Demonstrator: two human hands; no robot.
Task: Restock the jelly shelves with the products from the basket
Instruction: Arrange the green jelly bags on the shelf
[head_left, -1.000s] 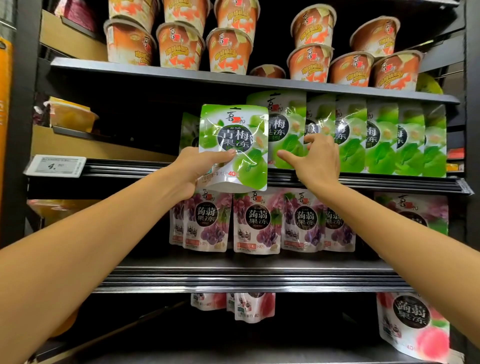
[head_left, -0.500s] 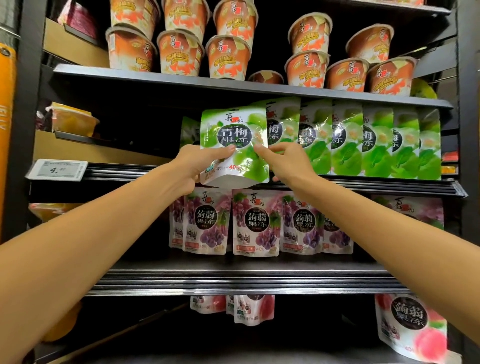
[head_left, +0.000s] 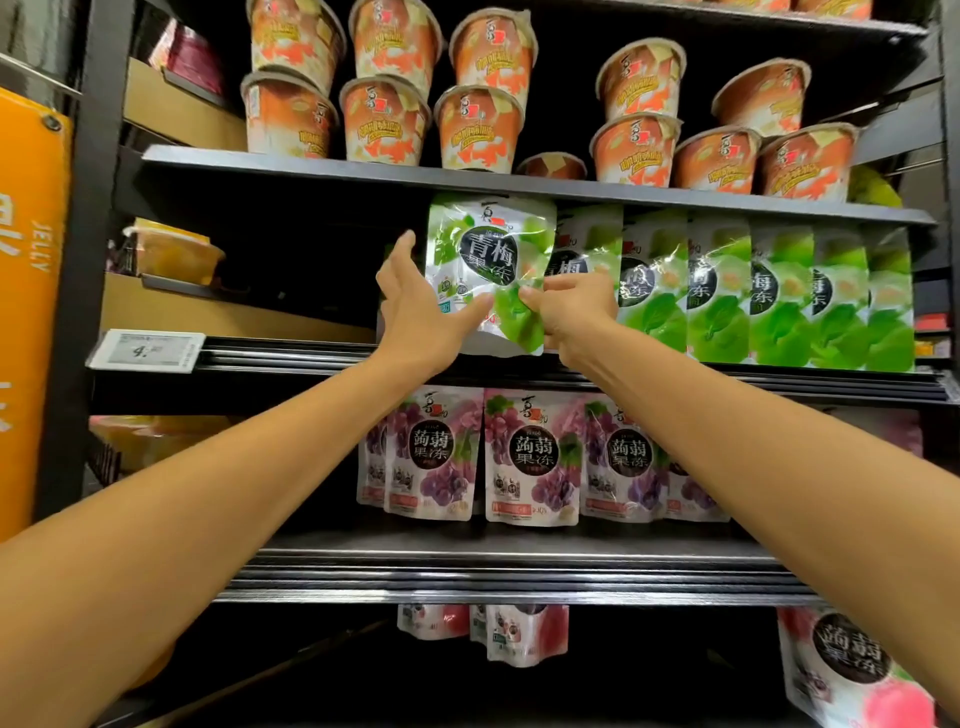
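Dark metal shelving fills the whole view, and the work is done at the middle shelf (head_left: 311, 358). Compared with one second ago, the green pouch (head_left: 488, 260) is no longer held out in front of the rail. It is now stood at the left end of the row of green pouches (head_left: 727, 301), with its bottom at the shelf's front edge and its right side overlapping the nearest pouch of the row.

The right hand (head_left: 576, 312), which was pressed against the row before, is now brought to the pouch, and its curled fingers are pinched on the lower right part. The left hand (head_left: 421, 322) is seen with fingers straight and spread at the pouch's left edge, and only the thumb is laid on the front. By this it is judged that the pouch is nearly placed and only needs to be straightened and let go. The basket is not shown.

Orange cups (head_left: 384, 119) are stacked on the upper shelf (head_left: 311, 166), which lies just above the pouch's top, so little room is left for lifting. Purple pouches (head_left: 530, 457) are lined one level below, and pink pouches (head_left: 519, 634) under them. A price tag (head_left: 145, 351) is fixed on the rail at the left, well apart from the hands. The crowded neighbour pouch is the main thing in the way.
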